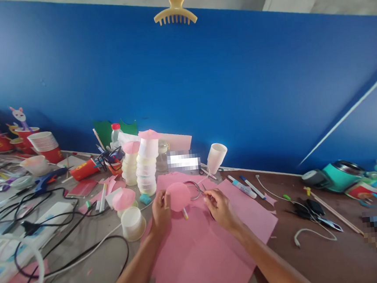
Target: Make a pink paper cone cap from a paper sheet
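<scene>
Between the thumb and fingers of my left hand [161, 211] is a round piece of pink paper [178, 196], held by its left edge. My right hand [219, 207] is closed on what look like scissors [204, 187]; a thin metal tip and a dark bit below the fingers show, the rest is hidden. Large pink paper sheets [198, 255] lie under both hands. Just behind the paper circle rests a thin ring-shaped object [197, 189], partly covered. A small white-and-yellow stick [185, 213] lies below the circle.
Left stand stacked white cups [146, 174] topped with pink paper, a single white cup [133, 224] and tangled black cables [72, 213]. A white cup stack [216, 156] stands behind. Rightward lie a glue tube [243, 187], a marker [254, 188], a white cable [311, 232] and a teal container [341, 175].
</scene>
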A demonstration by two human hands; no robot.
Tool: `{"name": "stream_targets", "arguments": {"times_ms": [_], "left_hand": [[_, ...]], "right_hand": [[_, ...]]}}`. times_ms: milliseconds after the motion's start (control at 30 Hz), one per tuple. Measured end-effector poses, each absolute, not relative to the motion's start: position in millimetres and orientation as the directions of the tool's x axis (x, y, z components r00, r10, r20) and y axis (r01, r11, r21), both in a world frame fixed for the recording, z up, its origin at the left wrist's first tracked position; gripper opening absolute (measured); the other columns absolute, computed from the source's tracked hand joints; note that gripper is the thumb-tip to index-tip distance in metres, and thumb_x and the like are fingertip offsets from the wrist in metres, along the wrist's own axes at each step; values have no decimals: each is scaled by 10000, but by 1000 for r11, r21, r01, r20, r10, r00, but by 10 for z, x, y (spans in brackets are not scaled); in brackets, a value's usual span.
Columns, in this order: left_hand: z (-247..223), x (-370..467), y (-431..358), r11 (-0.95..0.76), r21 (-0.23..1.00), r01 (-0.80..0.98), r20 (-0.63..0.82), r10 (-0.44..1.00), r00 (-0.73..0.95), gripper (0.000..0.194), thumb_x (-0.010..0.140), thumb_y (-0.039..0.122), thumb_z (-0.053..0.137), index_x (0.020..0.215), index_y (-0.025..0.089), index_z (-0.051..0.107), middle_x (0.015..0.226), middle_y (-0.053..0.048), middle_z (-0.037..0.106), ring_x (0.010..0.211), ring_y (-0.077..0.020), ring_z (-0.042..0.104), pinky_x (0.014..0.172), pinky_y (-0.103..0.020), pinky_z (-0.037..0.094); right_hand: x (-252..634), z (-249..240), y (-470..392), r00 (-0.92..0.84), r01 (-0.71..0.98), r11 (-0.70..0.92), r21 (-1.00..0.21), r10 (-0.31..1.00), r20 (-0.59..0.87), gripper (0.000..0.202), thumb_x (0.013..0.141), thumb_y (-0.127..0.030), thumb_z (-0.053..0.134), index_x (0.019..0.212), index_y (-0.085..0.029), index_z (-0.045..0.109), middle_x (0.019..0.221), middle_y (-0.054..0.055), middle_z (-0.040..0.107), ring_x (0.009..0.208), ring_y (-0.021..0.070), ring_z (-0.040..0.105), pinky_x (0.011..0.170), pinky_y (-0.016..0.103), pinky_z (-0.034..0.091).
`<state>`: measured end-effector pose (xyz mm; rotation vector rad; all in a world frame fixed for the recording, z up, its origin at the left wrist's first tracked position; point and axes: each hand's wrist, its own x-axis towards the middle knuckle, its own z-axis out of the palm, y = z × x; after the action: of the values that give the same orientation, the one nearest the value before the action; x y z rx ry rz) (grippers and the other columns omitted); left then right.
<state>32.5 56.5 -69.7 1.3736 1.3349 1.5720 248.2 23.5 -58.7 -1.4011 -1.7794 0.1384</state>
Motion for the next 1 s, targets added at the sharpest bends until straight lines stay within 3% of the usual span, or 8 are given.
{"name": "stream_targets", "arguments": {"times_ms": [133,300,500,667,867,1000], "left_hand": [[-740,289,631,-275,950,150,310,896,-317,267,858,458,521,815,201,579,743,-9,586,686,-173,531,643,-287,458],[-770,297,640,-281,945,165,318,909,-271,244,835,443,547,815,208,609,759,-31,637,710,-200,583,668,-318,491],[-747,333,593,-278,940,196,316,927,-202,252,827,438,562,824,201,646,784,-41,685,722,-209,617,661,-314,499],[-707,355,576,-277,939,205,312,936,-166,283,834,452,551,813,191,656,760,-42,686,695,-207,621,638,-303,492],[-658,362,552,-273,934,231,311,939,-147,269,828,428,555,810,184,667,769,-52,692,702,-218,624,640,-316,487],[-656,386,539,-285,933,220,315,942,-114,269,830,425,545,838,187,669,785,-57,698,725,-221,637,665,-319,503]], "right_hand": [[2679,-691,285,70,796,282,-536,837,543,170,907,-258,491,933,-190,645,893,86,674,722,194,632,691,327,541],[2793,-780,364,135,852,174,-495,839,528,221,865,-181,469,978,-180,659,958,111,693,817,219,655,749,341,542],[3185,-750,448,360,889,-114,-443,772,524,390,844,-169,485,1206,-128,626,1201,214,629,1212,382,509,1010,575,383],[3529,-779,436,492,843,-267,-467,732,471,461,786,-58,444,1205,-74,636,1085,259,666,1228,423,489,1039,632,292],[3545,-792,429,508,796,-190,-574,725,465,382,787,-76,453,1099,-110,671,1030,235,680,1197,406,496,1073,640,221],[3438,-725,492,470,719,14,-695,727,501,370,857,-234,460,1186,-149,606,1090,176,667,1130,344,550,1013,570,365]]}}
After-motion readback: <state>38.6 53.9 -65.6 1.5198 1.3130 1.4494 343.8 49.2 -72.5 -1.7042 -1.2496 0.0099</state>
